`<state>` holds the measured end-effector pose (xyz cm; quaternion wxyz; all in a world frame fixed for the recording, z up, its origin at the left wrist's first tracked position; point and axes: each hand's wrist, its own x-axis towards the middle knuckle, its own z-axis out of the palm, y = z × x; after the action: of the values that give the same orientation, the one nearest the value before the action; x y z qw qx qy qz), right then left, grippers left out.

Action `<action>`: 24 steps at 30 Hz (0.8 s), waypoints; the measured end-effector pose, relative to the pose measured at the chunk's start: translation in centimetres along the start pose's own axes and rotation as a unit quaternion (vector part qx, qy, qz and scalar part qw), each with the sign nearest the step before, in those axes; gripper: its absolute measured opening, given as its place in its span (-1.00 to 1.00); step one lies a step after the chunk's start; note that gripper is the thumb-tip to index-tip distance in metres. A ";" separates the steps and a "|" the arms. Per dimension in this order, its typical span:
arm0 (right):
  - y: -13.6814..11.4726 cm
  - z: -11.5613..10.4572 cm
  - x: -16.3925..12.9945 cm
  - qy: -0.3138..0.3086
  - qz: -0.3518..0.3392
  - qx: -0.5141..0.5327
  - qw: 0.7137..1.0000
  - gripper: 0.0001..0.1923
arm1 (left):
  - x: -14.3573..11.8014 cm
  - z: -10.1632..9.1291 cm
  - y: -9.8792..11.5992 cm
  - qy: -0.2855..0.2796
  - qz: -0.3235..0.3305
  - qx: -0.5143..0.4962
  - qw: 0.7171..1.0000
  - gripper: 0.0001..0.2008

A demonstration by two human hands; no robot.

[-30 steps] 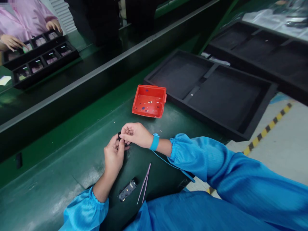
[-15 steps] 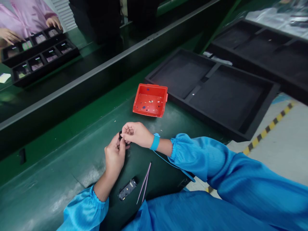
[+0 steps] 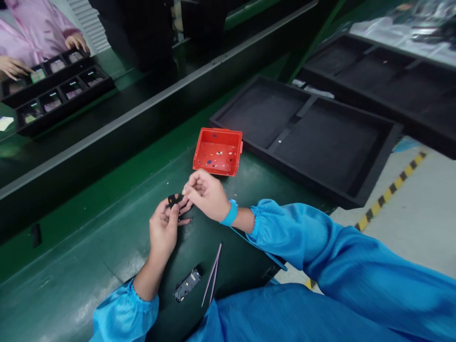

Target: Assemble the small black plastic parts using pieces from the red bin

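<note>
My left hand (image 3: 163, 229) pinches a small black part with an orange-gold patch (image 3: 172, 200) between thumb and fingers. Just to its right, my right hand (image 3: 209, 195) has its thumb and fingertips pressed together near that part. A dark bit shows by those fingertips, too small to name. Below the hands, a dark phone-like circuit module (image 3: 187, 285) with small gold spots lies on the green work surface (image 3: 117, 223). Beside it rest pink tweezers (image 3: 215, 270), their tips towards me. A blue wrist strap (image 3: 231, 212) with a cord circles my right wrist.
A red bin (image 3: 218, 159) with tiny scraps stands beyond my right hand. Large black trays (image 3: 335, 152) lie to the right. A black strip (image 3: 36, 235) lies at left. Across a raised rail (image 3: 156, 102), a person's hands (image 3: 76, 42) touch compartment trays (image 3: 64, 107).
My hands have drawn slightly apart, and the black part with its orange-gold patch now shows more clearly in my left hand. The whole view has shifted a little.
</note>
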<state>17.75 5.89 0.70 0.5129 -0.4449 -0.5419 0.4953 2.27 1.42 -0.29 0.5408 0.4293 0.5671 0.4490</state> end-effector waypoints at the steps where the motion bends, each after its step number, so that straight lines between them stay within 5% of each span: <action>1: -0.7 -1.0 0.3 0.024 -0.050 -0.065 0.996 -0.95 | 0.0 0.0 0.1 -0.006 -0.005 -0.015 1.000 -0.47; 3: -1.9 -3.5 1.1 0.048 -0.148 -0.248 0.956 -0.93 | 0.0 0.0 0.1 -0.014 -0.012 -0.031 0.999 -0.48; 6: -2.8 -6.9 2.8 0.094 -0.218 -0.459 0.856 -0.73 | -0.1 0.0 0.1 -0.016 -0.008 -0.033 0.999 -0.50; 12: -2.6 -8.1 3.7 0.099 -0.225 -0.581 0.776 -0.72 | 0.0 -0.2 -0.1 -0.012 -0.001 -0.027 1.000 -0.53; 15: -2.5 -7.8 3.6 0.096 -0.232 -0.594 0.764 -0.74 | 0.0 -0.2 0.0 0.000 0.021 -0.024 0.999 -0.57; 21: -2.5 -7.8 3.7 0.085 -0.234 -0.564 0.787 -0.64 | -0.1 -0.1 0.0 0.024 0.020 -0.042 0.999 -0.59; 24: -2.5 -5.7 2.4 0.037 -0.217 -0.488 0.844 -0.75 | -0.1 -0.1 -0.2 0.010 0.004 -0.039 0.999 -0.54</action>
<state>23.30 8.40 3.38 0.3435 -0.5266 -0.7772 0.0255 2.20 1.23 -0.40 0.5499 0.4059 0.5525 0.4771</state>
